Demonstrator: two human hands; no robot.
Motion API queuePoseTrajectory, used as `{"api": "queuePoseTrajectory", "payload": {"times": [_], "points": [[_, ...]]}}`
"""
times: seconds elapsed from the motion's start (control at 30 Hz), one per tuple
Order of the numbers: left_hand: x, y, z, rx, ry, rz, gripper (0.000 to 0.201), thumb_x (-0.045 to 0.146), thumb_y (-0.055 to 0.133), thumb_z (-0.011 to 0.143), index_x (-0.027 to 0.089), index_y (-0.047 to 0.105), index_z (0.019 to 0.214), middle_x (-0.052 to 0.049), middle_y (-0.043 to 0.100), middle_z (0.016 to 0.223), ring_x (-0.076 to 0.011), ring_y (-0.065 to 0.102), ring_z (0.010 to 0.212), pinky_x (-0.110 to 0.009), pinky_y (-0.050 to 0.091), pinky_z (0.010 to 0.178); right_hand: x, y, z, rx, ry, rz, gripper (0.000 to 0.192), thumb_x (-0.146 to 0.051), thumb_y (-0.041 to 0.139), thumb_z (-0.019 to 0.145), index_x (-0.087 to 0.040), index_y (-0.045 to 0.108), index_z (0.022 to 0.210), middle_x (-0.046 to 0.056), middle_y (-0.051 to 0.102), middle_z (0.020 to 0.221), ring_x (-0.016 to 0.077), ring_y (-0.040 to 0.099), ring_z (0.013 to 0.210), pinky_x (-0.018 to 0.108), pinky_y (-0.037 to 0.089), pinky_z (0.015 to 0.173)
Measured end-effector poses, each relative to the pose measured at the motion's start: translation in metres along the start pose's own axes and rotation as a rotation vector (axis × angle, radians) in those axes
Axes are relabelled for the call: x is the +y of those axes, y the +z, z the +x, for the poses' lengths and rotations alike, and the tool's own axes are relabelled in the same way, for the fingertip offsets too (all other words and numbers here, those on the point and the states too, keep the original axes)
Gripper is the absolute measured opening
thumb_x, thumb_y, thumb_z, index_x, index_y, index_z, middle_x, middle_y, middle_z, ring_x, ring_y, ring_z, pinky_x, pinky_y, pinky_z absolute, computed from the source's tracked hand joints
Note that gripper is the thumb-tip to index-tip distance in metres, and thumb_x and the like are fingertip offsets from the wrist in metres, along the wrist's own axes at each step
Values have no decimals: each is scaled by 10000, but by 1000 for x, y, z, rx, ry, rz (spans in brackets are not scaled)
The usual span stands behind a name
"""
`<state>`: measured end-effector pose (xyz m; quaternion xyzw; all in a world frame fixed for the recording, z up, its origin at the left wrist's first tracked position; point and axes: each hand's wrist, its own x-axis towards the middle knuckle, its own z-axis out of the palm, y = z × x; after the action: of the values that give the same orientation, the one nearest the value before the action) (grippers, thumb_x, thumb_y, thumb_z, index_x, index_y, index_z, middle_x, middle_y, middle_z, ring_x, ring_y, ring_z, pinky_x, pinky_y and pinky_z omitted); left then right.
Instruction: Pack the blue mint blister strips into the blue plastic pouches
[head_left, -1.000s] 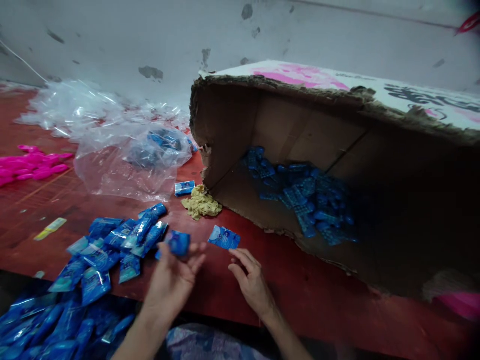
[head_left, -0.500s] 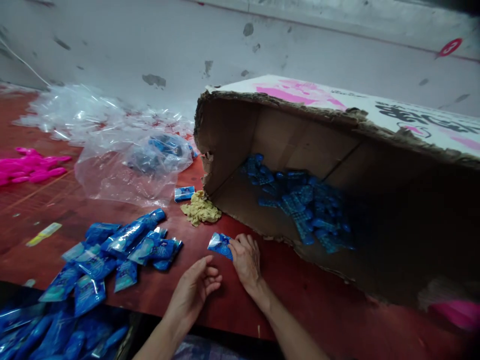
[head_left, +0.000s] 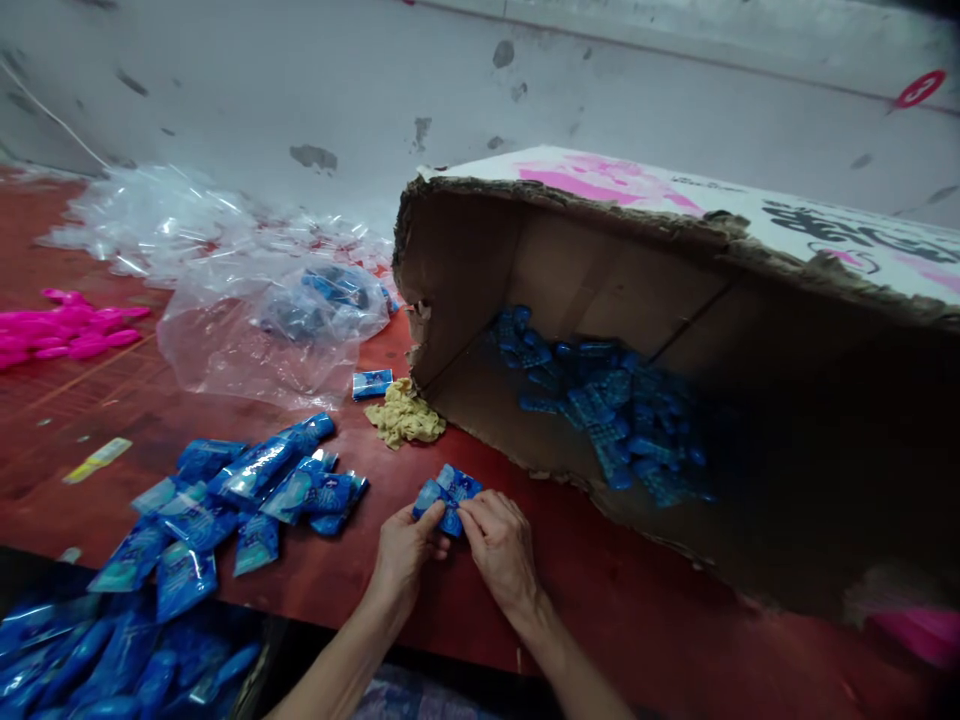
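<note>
Between my hands is a small blue printed packet or card (head_left: 459, 484), which looks folded or made of two overlapping pieces. My left hand (head_left: 405, 550) pinches its left part between thumb and fingers. The fingertips of my right hand (head_left: 501, 540) close on its right edge, just above the red table (head_left: 585, 610). Left of my hands lies a loose pile of shiny blue wrapped packets (head_left: 255, 480). Beyond them, a crumpled yellowish cloth or rubber piece (head_left: 405, 413) rests beside a small flat blue packet (head_left: 372, 384).
A torn-edged cardboard box (head_left: 457, 260) lies on its side at right, with blue pieces (head_left: 600, 400) inside. Clear plastic bags (head_left: 217, 350), pink pieces (head_left: 75, 328) and a yellow-white strip (head_left: 97, 460) are at left. More blue wrapped items (head_left: 112, 660) fill a container below the table edge.
My left hand has moved up and right and taken hold of the blue packet's left part. My right hand has shifted slightly, and the packet now looks folded or doubled.
</note>
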<state>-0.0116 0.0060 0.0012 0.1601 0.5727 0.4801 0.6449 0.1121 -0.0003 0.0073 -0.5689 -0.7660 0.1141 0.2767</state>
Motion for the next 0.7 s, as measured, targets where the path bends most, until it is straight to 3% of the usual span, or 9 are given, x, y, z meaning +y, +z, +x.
{"api": "queuePoseTrajectory", "payload": {"times": [0.27, 0.5, 0.7], "points": [[3, 0, 2, -78, -90, -17, 158, 199, 712, 602, 97, 593, 625, -42, 623, 483, -125, 571, 399, -210, 472, 386, 1, 0, 10, 30, 53, 14, 249, -175, 421, 876, -200, 602, 707, 16, 590, 682, 141, 542, 672, 225, 358, 648], [4, -14, -7, -94, -174, -14, 97, 158, 665, 655, 98, 592, 675, -43, 642, 539, -116, 584, 428, -203, 485, 408, 9, 4, 17, 13, 144, -74, 209, -174, 426, 873, -202, 613, 785, 23, 612, 741, 142, 566, 708, 220, 366, 647], [4, -15, -9, -46, -121, -7, 167, 199, 706, 603, 102, 582, 658, -27, 617, 497, -112, 548, 387, -204, 445, 374, 13, 4, 15, 15, 214, -85, 202, -160, 455, 844, -203, 632, 757, 44, 625, 749, 172, 575, 729, 245, 389, 656]]}}
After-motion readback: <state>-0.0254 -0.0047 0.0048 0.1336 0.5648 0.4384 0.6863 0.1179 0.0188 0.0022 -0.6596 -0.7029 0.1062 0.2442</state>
